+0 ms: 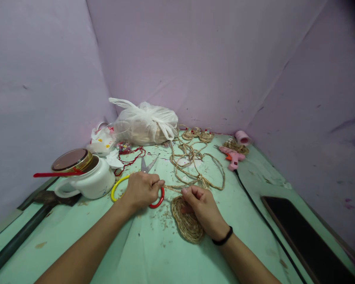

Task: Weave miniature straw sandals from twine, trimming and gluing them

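My left hand (pixel 144 189) is closed on a strand of tan twine (pixel 173 188), above the scissors. Those scissors (pixel 157 200) have one yellow and one red handle, and their blades are spread apart on the table. Pinched in my right hand (pixel 201 205) is the same twine, stretched between the two hands. Just below the right hand lies an oval coil of woven twine (pixel 191 227), partly covered by the fingers. Loose loops of twine (pixel 219 169) spread over the table beyond my hands.
At left stand a white mug (pixel 97 181) with a lid and red stick, and a hammer (pixel 23 232). A white plastic bag (pixel 148 122) sits at the back. To the right are a pink glue gun (pixel 234 156), its black cord (pixel 258 205) and a dark phone (pixel 304 236).
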Motion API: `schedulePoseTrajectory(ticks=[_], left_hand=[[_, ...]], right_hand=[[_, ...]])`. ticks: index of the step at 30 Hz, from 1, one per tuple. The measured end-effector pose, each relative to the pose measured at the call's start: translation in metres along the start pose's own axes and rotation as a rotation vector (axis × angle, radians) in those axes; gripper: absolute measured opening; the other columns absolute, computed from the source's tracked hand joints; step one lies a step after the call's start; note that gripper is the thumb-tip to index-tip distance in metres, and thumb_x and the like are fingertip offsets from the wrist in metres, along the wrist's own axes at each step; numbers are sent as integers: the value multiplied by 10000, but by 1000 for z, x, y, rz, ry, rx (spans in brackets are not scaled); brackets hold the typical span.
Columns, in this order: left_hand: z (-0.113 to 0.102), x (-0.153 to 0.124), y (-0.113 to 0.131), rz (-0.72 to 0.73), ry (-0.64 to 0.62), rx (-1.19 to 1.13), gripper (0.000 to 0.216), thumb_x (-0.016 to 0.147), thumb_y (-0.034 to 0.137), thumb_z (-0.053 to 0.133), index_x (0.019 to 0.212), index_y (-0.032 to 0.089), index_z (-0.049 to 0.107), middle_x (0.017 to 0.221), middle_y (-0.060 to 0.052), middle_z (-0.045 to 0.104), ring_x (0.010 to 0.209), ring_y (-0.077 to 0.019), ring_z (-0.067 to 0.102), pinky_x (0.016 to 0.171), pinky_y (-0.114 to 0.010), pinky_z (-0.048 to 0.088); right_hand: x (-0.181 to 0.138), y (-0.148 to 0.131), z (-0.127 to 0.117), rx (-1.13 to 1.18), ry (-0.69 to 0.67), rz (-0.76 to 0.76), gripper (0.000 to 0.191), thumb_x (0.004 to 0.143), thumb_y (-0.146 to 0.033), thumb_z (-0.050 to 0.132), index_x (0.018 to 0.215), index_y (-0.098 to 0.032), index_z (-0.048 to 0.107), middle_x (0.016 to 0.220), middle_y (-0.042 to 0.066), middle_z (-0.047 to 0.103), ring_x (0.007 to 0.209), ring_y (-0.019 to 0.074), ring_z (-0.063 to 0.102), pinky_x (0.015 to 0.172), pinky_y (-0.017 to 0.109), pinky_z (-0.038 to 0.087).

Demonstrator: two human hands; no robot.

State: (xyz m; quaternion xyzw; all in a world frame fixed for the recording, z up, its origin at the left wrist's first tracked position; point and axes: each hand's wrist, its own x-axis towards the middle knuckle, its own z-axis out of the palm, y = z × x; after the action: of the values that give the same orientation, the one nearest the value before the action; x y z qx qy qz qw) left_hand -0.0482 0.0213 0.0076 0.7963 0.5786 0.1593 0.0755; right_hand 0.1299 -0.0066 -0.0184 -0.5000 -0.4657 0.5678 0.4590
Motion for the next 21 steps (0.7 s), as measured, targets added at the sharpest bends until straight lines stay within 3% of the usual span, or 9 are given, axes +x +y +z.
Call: schedulePoseTrajectory(ticks=[2,4,7,9,13,16,19,21], left_hand=[[1,1,-1,2,-25,-14,333,798,367,439,584,188,622,505,-7,565,511,-138,481,509,-242,269],[1,0,1,26,-23,-92,233,784,347,479,780,204,664,650,-19,650,608,-156,551,557,-242,335],[3,-5,10,48,100,-208,270,776,258,504,1013,185,613,934,-64,667,825,-184,586,718,-265,396],[6,-10,20,92,165,-266,246,793,206,470,985,164,617,958,-78,654,863,-181,580,757,-266,400],[13,-14,35,190,54,-368,228,822,200,424,740,158,633,714,-43,626,710,-145,555,656,-230,396],[15,-14,36,95,-19,-375,279,803,227,445,567,154,574,544,-1,538,565,-117,483,549,-221,342],[15,-14,33,-24,-105,-413,260,785,262,450,570,158,552,494,26,485,496,-102,425,490,-218,291],[15,-16,32,-81,-160,-427,263,782,274,438,560,162,523,481,30,477,475,-100,409,471,-217,269]], right_hand=[[0,0,1,-15,11,-5,387,637,-478,624,506,-187,405,485,-68,351,432,71,355,416,225,448],[0,0,1,-30,22,-11,363,660,-454,609,515,-187,410,477,-68,357,425,74,369,413,224,439],[1,0,1,-47,29,-26,349,686,-432,587,515,-189,404,468,-73,352,418,73,368,419,225,433],[1,1,1,-58,27,-38,345,691,-431,582,518,-188,407,467,-73,352,422,75,366,417,222,423],[-1,2,2,-93,9,-59,328,679,-425,597,519,-175,458,459,-60,397,440,85,379,417,216,398],[-2,-2,-1,-111,0,-74,293,688,-437,589,608,-158,551,489,-46,457,448,95,414,419,216,395],[-1,-12,-14,-187,68,-112,326,754,-468,488,783,-164,601,483,-47,467,408,105,427,393,220,372],[1,-16,-26,-318,140,-107,298,766,-429,469,775,-165,606,447,-51,452,373,105,423,387,224,357]])
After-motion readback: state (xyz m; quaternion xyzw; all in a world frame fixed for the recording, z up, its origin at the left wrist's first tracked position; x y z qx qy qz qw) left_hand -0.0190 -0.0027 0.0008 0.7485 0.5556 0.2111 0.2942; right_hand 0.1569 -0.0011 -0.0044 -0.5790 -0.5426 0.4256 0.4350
